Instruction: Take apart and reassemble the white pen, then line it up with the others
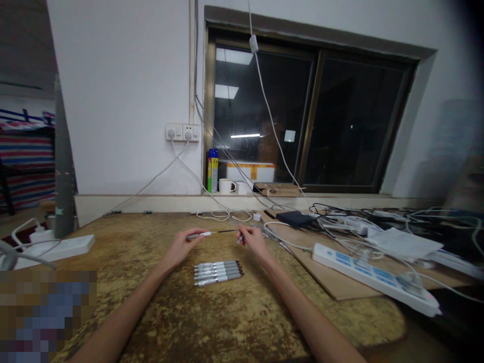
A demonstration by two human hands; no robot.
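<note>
My left hand [186, 240] is closed around a white and grey pen barrel [204, 234] held level above the table. A thin dark ink refill [226, 231] sticks out of the barrel's right end and points at my right hand [251, 238]. The right fingers are pinched on a small grey pen part [240, 239], partly hidden by the fingers. Whether the refill's tip touches those fingers I cannot tell. Below and between my hands, several white and grey pens [218, 272] lie side by side in a row on the worn wooden table [181, 322].
On the right, a white power strip [374, 277] rests across a thin brown board [325, 277], amid tangled cables [351, 222] and a black box [296, 219]. Another power strip [71, 249] lies at left. A spray can [213, 171] and white mug [226, 186] stand on the windowsill.
</note>
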